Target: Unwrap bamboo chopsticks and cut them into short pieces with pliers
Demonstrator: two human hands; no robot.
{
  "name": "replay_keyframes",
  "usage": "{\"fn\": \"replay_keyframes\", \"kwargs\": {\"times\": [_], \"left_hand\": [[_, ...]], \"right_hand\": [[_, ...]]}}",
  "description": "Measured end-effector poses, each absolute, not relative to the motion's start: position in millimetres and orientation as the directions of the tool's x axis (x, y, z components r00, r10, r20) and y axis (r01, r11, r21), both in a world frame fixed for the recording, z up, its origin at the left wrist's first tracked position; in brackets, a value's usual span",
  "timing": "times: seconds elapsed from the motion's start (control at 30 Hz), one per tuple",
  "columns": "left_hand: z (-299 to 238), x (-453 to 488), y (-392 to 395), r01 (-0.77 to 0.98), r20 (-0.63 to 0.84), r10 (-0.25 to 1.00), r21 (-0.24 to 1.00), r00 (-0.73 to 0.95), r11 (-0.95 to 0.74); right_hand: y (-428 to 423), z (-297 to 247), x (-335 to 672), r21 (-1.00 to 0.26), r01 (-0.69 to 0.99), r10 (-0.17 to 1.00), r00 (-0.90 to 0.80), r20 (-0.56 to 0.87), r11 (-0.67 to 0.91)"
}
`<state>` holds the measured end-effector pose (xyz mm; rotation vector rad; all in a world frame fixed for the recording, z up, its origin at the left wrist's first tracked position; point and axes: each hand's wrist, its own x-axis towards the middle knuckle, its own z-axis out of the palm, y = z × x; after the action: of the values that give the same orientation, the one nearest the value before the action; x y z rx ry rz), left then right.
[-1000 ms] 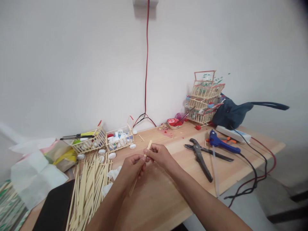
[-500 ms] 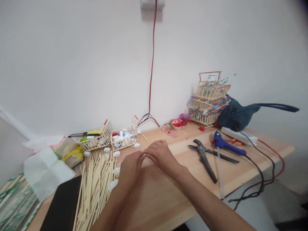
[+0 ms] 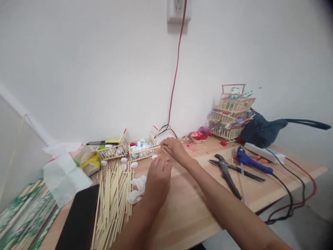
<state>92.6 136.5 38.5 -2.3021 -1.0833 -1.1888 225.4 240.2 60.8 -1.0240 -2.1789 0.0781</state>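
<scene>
My right hand (image 3: 173, 148) reaches toward the back of the wooden table (image 3: 197, 208), fingers pinched on a thin wooden stick (image 3: 153, 148) held level beside a small stick-built basket (image 3: 143, 148) full of bottle caps. My left hand (image 3: 158, 177) hovers lower, over the table beside a pile of wooden sticks (image 3: 111, 201); its fingers are curled and I cannot see anything in them. A crumpled white tissue (image 3: 136, 189) lies just left of that hand.
A second stick basket (image 3: 112, 150) holds pens. Black pliers (image 3: 227, 173), a blue glue gun (image 3: 251, 163) and cables lie to the right. Stacked stick baskets (image 3: 231, 113), a dark bag (image 3: 262, 128) and a red dish (image 3: 196, 136) stand at the back. A black slab (image 3: 78, 222) lies at front left.
My right hand moved away from me to the basket with the stick, and my left hand let go of it and dropped lower. The camera turned left and down.
</scene>
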Motion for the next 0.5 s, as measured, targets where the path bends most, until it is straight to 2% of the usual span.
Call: {"fn": "replay_keyframes", "kwargs": {"times": [0.1,0.5], "left_hand": [[30.0,94.6,137.5,0.734,0.754,0.519,0.072,0.404,-0.676],[25.3,93.6,140.9,0.731,0.715,0.594,0.172,0.369,-0.661]], "right_hand": [[249.2,53.9,215.9,-0.335,0.650,0.690,-0.420,0.589,0.682],[263.0,44.6,208.8,-0.330,0.673,0.723,-0.455,0.521,0.662]]}}
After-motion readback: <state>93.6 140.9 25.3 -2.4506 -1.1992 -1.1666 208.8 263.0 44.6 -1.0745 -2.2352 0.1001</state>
